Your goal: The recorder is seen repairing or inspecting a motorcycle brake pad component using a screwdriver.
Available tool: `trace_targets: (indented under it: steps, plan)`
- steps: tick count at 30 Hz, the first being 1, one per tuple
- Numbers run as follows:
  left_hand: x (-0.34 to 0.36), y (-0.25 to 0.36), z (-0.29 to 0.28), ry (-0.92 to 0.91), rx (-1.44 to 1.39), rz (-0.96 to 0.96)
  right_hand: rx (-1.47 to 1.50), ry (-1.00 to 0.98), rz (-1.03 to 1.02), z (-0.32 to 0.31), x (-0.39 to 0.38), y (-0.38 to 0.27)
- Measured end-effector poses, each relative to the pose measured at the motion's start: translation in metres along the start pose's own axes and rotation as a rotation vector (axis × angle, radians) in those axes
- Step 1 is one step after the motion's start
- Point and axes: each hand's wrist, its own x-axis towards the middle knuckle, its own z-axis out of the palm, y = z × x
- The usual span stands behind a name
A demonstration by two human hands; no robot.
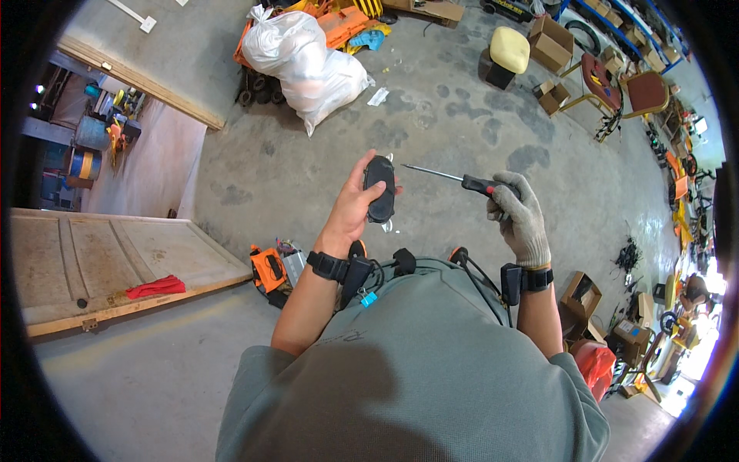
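Observation:
Bare, my left hand is closed round a black oblong part with rounded ends, its thumb lying across the face. What kind of part it is I cannot make out. My right hand, in a grey knitted glove, grips a screwdriver by its black and red handle. The thin metal shaft points left toward the black part, and its tip stays a little apart from it. Both hands are held up in front of my body, above the concrete floor. Each wrist wears a black strap with a small box.
A white bag lies ahead near orange plastic pieces. A yellow-topped stool, cardboard boxes and red chairs stand at the far right. To the left are an open wooden door and a doorway. An orange tool sits by my feet.

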Motion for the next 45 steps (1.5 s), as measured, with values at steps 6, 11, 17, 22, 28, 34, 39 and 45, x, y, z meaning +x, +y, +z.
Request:
trace_targets:
  steps: [6,11,17,22,28,34,39,45]
  plan:
    - [0.005,-0.004,-0.006,-0.001,-0.058,-0.038,0.013,0.003,0.006,0.003,0.000,-0.002]
    - [0.002,0.000,-0.004,-0.074,-0.140,-0.057,0.005,0.010,0.009,0.004,-0.001,-0.003]
    - [0.004,0.000,-0.006,-0.107,-0.219,-0.098,0.025,0.007,-0.002,0.005,-0.001,-0.003]
    - [0.005,0.001,-0.005,-0.082,-0.174,-0.110,0.036,0.000,-0.007,0.004,-0.001,-0.003]
    - [0.008,-0.003,-0.009,-0.077,-0.204,-0.071,0.020,0.009,0.003,0.006,-0.001,-0.005]
    - [0.008,-0.002,-0.011,-0.088,-0.328,-0.130,0.021,0.008,0.009,0.005,0.000,-0.005]
    - [0.009,-0.002,-0.013,-0.091,-0.425,-0.157,0.011,0.000,0.013,0.005,0.002,-0.004]
    - [0.010,-0.001,-0.012,-0.083,-0.400,-0.142,-0.014,0.002,0.022,0.004,0.004,-0.003]
